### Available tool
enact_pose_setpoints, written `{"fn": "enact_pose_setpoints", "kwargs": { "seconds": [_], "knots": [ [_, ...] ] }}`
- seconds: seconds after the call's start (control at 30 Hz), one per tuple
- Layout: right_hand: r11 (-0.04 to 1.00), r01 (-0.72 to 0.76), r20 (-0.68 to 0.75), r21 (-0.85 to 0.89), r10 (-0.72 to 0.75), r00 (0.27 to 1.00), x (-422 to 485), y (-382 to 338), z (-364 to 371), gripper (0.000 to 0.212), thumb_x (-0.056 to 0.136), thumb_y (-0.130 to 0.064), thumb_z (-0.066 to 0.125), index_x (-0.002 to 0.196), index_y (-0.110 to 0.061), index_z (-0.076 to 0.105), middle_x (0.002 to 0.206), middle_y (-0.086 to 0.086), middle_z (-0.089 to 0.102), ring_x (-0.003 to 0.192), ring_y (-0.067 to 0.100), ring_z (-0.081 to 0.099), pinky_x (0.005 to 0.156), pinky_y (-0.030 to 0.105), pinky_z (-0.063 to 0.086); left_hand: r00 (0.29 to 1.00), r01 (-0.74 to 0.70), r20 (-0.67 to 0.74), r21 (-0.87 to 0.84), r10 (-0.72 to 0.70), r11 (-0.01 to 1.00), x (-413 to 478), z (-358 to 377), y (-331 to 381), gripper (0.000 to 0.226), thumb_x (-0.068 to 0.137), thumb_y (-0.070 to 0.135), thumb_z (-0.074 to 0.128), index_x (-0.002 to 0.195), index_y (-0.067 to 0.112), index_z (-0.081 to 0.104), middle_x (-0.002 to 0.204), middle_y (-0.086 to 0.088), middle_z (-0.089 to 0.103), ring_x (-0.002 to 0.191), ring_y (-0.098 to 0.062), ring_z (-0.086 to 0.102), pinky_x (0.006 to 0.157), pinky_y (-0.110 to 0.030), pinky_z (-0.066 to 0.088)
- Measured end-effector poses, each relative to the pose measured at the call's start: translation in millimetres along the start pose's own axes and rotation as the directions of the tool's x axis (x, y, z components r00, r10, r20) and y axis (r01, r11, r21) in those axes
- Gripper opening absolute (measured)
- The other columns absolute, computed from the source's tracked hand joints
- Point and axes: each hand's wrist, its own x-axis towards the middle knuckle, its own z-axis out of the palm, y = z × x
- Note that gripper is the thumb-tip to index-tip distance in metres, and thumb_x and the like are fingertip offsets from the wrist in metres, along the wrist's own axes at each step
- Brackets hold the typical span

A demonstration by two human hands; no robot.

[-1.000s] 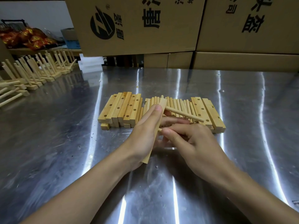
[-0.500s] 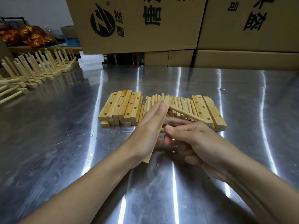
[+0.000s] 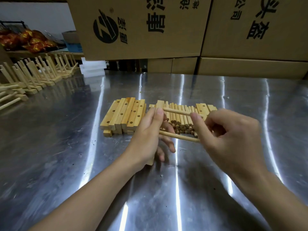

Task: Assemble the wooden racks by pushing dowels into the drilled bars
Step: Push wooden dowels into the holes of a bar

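Over the steel tabletop [image 3: 66,147], the left hand [image 3: 146,135] clasps a drilled bar [image 3: 159,104] pointing away from the camera. The upper dowel [image 3: 176,112] and lower dowel [image 3: 178,136] jut rightward from it. The right hand [image 3: 233,139] pinches the upper dowel's free end, so the seating push likely runs leftward.

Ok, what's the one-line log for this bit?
left hand grips drilled bar | right hand pinches upper dowel | lower dowel also in bar | spare dowels behind

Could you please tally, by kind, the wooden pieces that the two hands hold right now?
Drilled bar, held by the left hand: 1
Dowels stuck in it, the upper dowel pinched by the right hand and the lower dowel: 2
Total: 3
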Motion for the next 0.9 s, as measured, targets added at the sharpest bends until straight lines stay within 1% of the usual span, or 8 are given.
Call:
{"fn": "enact_pose_setpoints", "kwargs": {
  "seconds": [0.1,0.2,0.27,0.33,0.4,0.5,0.57,0.9],
  "knots": [
    [0.996,0.092,0.001,-0.017,-0.092,0.996,2,4,3,0.027,0.098,-0.042,0.068,0.09,-0.016,0.066,0.085,-0.004,0.054,0.078,0.02,0.049,0.062,0.036,0.04,1.0,0.018,0.024,0.051,-0.019,0.999,-2,0,1,0.04,0.113,0.048,0.035,0.109,0.01,0.048,0.077,-0.003,0.066,0.04,-0.021,0.053,0.035,-0.019,0.03],
    [0.999,0.037,0.235,-0.033,-0.028,0.972,1,5,5,0.031,0.1,-0.057,0.053,0.117,-0.034,0.065,0.097,-0.014,0.061,0.086,0.014,0.058,0.065,0.034,0.045,0.998,0.035,0.053,0.073,-0.039,0.997,-3,1,2,0.047,0.111,0.053,0.036,0.109,0.008,0.05,0.073,-0.003,0.06,0.038,-0.016,0.04,0.038,-0.02,0.026],
    [0.999,0.03,0.405,-0.014,-0.022,0.914,1,10,8,0.035,0.101,-0.063,0.042,0.112,-0.036,0.061,0.086,-0.016,0.063,0.077,0.01,0.059,0.062,0.037,0.048,0.996,0.032,0.084,0.081,-0.039,0.996,-5,3,4,0.05,0.111,0.054,0.035,0.11,0.006,0.051,0.072,-0.007,0.058,0.037,-0.015,0.036,0.037,-0.02,0.025],
    [0.998,-0.017,0.481,0.067,-0.018,0.877,-1,14,11,0.039,0.102,-0.064,0.039,0.105,-0.032,0.061,0.075,-0.015,0.06,0.07,0.012,0.056,0.06,0.041,0.048,0.995,0.026,0.097,0.102,-0.036,0.994,-6,5,5,0.051,0.11,0.054,0.034,0.109,0.006,0.052,0.069,-0.008,0.056,0.035,-0.015,0.034,0.036,-0.02,0.025],
    [0.987,-0.063,0.454,0.149,-0.011,0.891,-1,16,13,0.037,0.105,-0.057,0.044,0.098,-0.027,0.065,0.069,-0.011,0.059,0.066,0.015,0.056,0.06,0.04,0.047,0.994,0.018,0.103,0.132,-0.032,0.991,-8,6,6,0.052,0.11,0.055,0.033,0.107,0.007,0.052,0.065,-0.008,0.056,0.035,-0.015,0.034,0.035,-0.021,0.025],
    [0.96,-0.097,0.393,0.263,-0.015,0.919,-3,10,13,0.026,0.108,-0.037,0.055,0.088,-0.027,0.068,0.06,-0.011,0.053,0.06,0.014,0.052,0.056,0.021,0.036,0.992,-0.001,0.126,0.168,-0.02,0.986,-12,6,5,0.053,0.111,0.055,0.031,0.105,0.007,0.051,0.063,-0.006,0.057,0.035,-0.016,0.034,0.035,-0.022,0.028],
    [0.939,-0.144,0.407,0.313,0.005,0.913,-2,7,12,0.026,0.108,-0.03,0.058,0.084,-0.028,0.07,0.056,-0.013,0.048,0.056,0.01,0.048,0.055,0.016,0.031,0.99,-0.01,0.143,0.186,-0.017,0.983,-15,5,5,0.05,0.111,0.055,0.03,0.103,0.011,0.051,0.062,-0.005,0.057,0.035,-0.016,0.034,0.035,-0.023,0.029],
    [0.769,-0.428,0.524,0.474,0.144,0.839,-4,10,13,0.037,0.107,-0.033,0.06,0.078,-0.012,0.072,0.049,-0.015,0.03,0.043,0.007,0.029,0.047,0.014,0.024,0.99,-0.041,0.138,0.278,0.003,0.96,-20,8,12,0.05,0.106,0.057,0.032,0.101,0.01,0.049,0.062,-0.005,0.058,0.034,-0.008,0.04,0.033,-0.02,0.031]
  ]
}}
